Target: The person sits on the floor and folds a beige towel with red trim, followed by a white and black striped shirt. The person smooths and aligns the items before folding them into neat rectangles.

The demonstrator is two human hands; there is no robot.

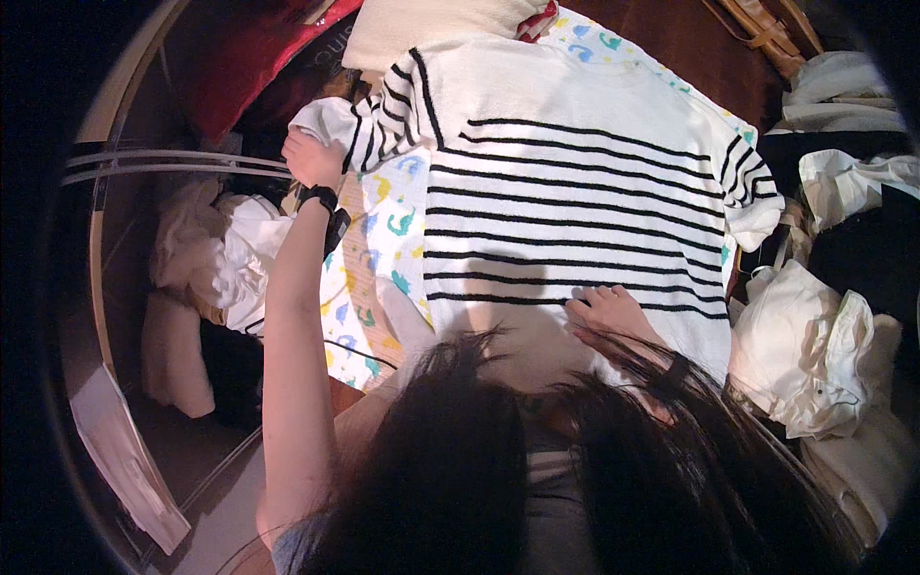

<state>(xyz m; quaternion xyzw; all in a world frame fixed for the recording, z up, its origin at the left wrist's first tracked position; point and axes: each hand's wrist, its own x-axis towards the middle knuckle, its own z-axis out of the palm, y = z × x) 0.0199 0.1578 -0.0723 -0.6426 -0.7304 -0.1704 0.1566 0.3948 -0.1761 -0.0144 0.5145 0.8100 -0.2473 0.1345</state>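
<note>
A white knit top with black stripes lies spread out before me, its neck end away from me. Under it is a white cloth with a blue, green and yellow print. At the far left, my left hand is closed on the cuff of the left-side sleeve, which is bent and bunched with creases. A black watch sits on that wrist. My right hand rests on the top near its lower hem, fingers slightly apart and holding nothing. Dark hair hangs over part of the hem and my right forearm. The right-side sleeve lies folded downward.
A folded cream cloth lies beyond the collar. Crumpled white fabric is piled at left, near white rails. Cream bags or garments crowd the right side. A brown leather strap is at top right, red material at top left.
</note>
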